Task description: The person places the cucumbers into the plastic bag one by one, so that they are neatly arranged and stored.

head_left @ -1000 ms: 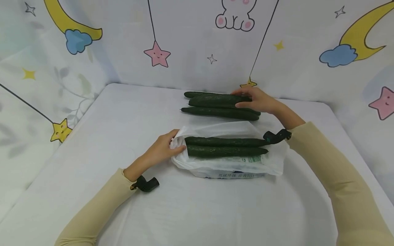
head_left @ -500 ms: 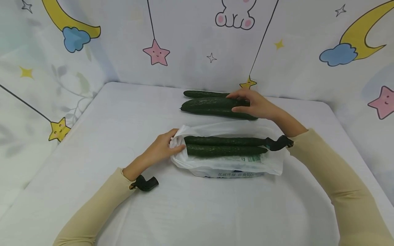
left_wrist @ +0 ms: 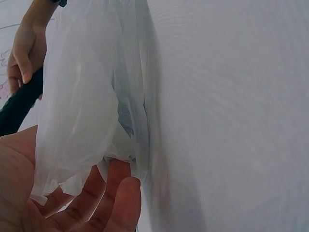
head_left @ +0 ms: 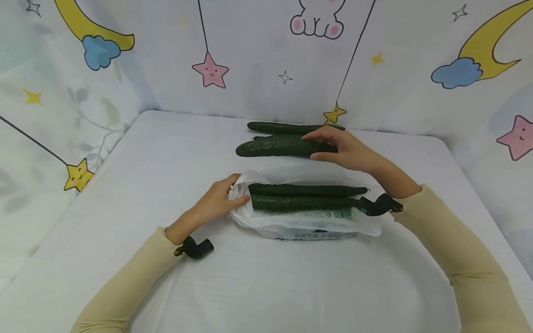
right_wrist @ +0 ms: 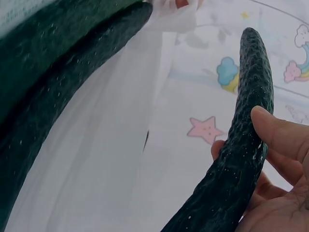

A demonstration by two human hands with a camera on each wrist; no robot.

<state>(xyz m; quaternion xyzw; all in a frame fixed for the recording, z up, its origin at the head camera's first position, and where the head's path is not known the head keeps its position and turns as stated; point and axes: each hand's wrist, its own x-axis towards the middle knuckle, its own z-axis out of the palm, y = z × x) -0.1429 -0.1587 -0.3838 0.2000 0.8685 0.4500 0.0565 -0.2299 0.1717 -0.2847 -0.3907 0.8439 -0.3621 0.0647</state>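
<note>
Right hand (head_left: 347,148) pinches one cucumber (head_left: 272,149), upper centre of frame, thumb against fingers, gripped toward its right end. Long left part is unsupported: likely to twist or dip if the pinch slackens. Left hand (head_left: 216,200) holds the rim of the plastic bag (head_left: 370,224), mid-frame; if that film slips, the mouth probably sags and blocks entry. Two bagged cucumbers (head_left: 306,203) lie side by side there; a careless drop could knock them or snag the thin film. Back cucumber (head_left: 283,128) sits farther up on the desk (head_left: 291,286), judged low risk.
</note>
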